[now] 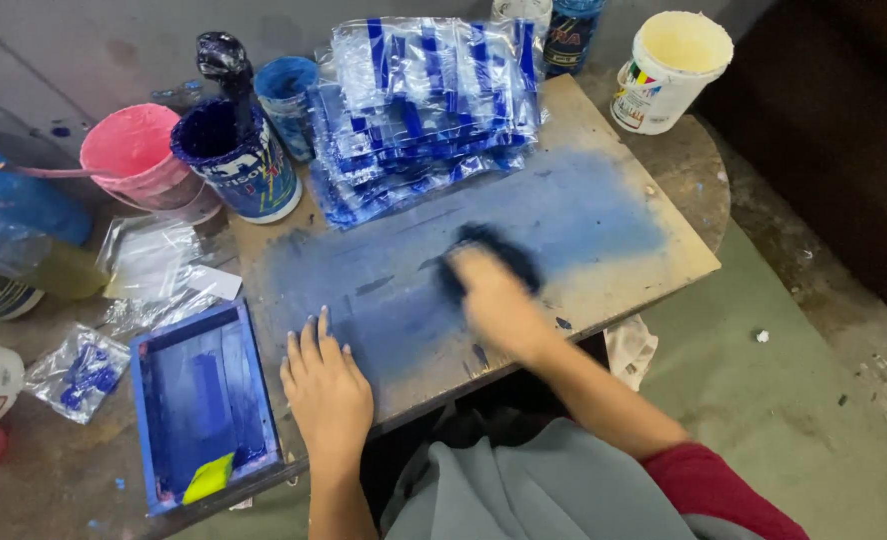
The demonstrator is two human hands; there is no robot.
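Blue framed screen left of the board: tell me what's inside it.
Inside the blue framed screen lie smeared blue ink and a yellow scraper at its near corner. Whatever sits beneath the frame is covered.

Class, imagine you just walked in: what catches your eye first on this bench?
The blue-stained wooden board at the centre, where the right hand presses a dark blue cloth, blurred. The left hand lies flat on the board's near edge. Behind it sits a stack of blue-printed clear bags, with a pink bucket at the left.

Board's (pixel 604 250) right end seems free; plastic bags (pixel 424 100) crowd its back.
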